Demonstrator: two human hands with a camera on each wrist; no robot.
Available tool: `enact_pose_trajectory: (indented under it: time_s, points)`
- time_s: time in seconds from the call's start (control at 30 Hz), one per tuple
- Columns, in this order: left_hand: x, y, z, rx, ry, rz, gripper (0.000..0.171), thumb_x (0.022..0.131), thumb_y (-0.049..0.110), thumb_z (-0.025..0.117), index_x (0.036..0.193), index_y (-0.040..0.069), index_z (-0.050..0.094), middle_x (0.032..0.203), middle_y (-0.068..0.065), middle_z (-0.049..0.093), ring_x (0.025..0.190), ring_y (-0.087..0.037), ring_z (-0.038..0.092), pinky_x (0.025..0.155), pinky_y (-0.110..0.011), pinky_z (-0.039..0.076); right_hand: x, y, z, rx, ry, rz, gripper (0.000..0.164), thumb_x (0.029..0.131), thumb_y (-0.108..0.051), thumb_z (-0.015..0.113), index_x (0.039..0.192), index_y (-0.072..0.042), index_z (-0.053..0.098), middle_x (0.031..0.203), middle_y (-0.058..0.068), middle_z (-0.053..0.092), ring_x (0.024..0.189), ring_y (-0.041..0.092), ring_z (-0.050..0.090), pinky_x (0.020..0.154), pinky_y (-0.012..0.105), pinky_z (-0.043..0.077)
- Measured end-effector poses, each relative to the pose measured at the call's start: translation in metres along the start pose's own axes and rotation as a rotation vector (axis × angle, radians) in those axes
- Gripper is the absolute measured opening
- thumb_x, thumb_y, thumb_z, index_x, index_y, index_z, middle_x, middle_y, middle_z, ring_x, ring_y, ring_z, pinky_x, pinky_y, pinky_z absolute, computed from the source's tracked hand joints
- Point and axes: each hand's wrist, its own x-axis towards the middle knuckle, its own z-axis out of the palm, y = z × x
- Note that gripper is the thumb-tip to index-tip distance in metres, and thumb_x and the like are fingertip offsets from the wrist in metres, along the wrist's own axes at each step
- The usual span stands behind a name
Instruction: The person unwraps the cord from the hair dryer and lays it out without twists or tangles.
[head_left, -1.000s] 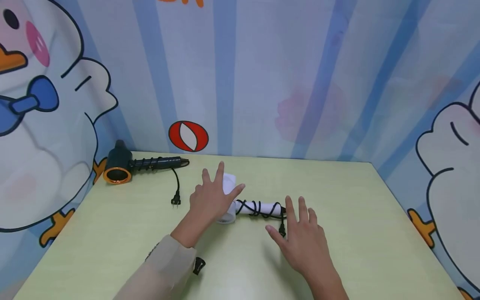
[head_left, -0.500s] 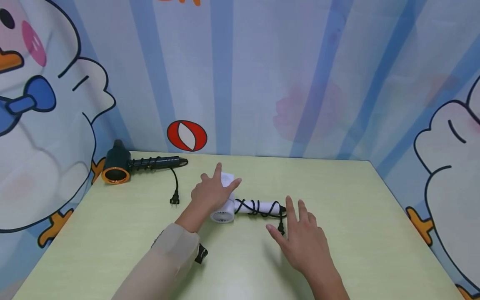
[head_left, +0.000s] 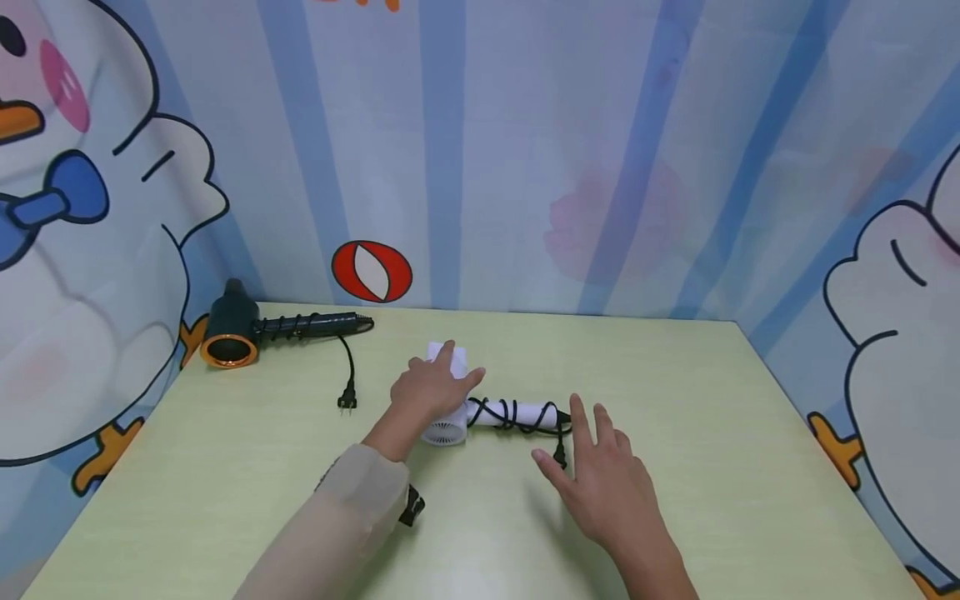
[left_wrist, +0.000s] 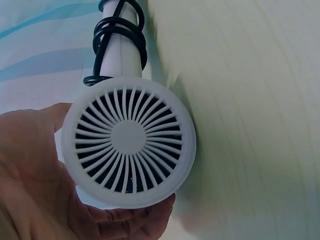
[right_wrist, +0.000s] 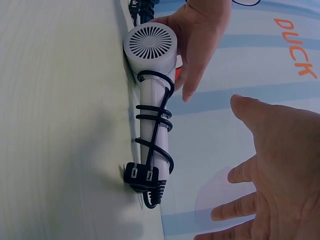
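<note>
A white hair dryer (head_left: 517,414) lies on the table, its black cord wound round the handle, which points right. My left hand (head_left: 427,392) is over the dryer's head, thumb and index finger spread. In the left wrist view the round vent (left_wrist: 129,142) faces the camera, and the fingers (left_wrist: 132,222) bend along the barrel's side; contact is hard to judge. My right hand (head_left: 611,483) hovers beside the handle's end with fingers apart, holding nothing. The black plug (right_wrist: 141,175) hangs by the handle's end.
A dark hair dryer (head_left: 231,325) with an orange ring lies at the back left, its plug (head_left: 347,395) trailing in front. Behind the pale table (head_left: 675,375) stands a striped blue cloth (head_left: 502,167) with cartoon ducks.
My left hand has lowered over the white dryer's head, its fingers drawing in around the far side. The right hand has stayed nearly still, and the dryer has not visibly moved.
</note>
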Motion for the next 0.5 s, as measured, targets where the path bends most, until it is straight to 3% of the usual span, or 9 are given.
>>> enact_pose_trajectory:
  time_s: [0.17,0.33,0.5]
  points:
    - [0.000,0.003,0.006,-0.003,-0.007,-0.023,0.088,0.094,0.071,0.049,0.163,0.025,0.021,0.143,-0.030,0.042,0.108,-0.040,0.058,0.083,-0.052,0.051,0.000,-0.001,0.001,0.001,-0.005,0.002,0.092,0.097,-0.070,0.044,0.163,-0.012,0.017,0.159,0.028,0.029,0.131,0.052,0.047,0.089,0.062,0.049]
    - [0.001,0.005,0.014,0.037,0.011,-0.023,0.089,0.095,0.066,0.054,0.163,0.020,0.019,0.141,-0.031,0.042,0.097,-0.035,0.061,0.073,-0.046,0.052,-0.001,0.000,0.002,0.005,-0.006,0.004,0.092,0.097,-0.072,0.041,0.163,-0.011,0.019,0.159,0.029,0.029,0.131,0.052,0.046,0.089,0.063,0.049]
    - [0.003,0.006,0.015,0.040,0.017,-0.045,0.076,0.101,0.052,0.052,0.163,0.023,0.020,0.135,-0.031,0.045,0.086,-0.032,0.060,0.066,-0.043,0.050,-0.001,0.001,0.003,0.018,-0.002,0.003,0.090,0.098,-0.069,0.042,0.163,-0.011,0.019,0.158,0.029,0.030,0.132,0.052,0.046,0.089,0.063,0.049]
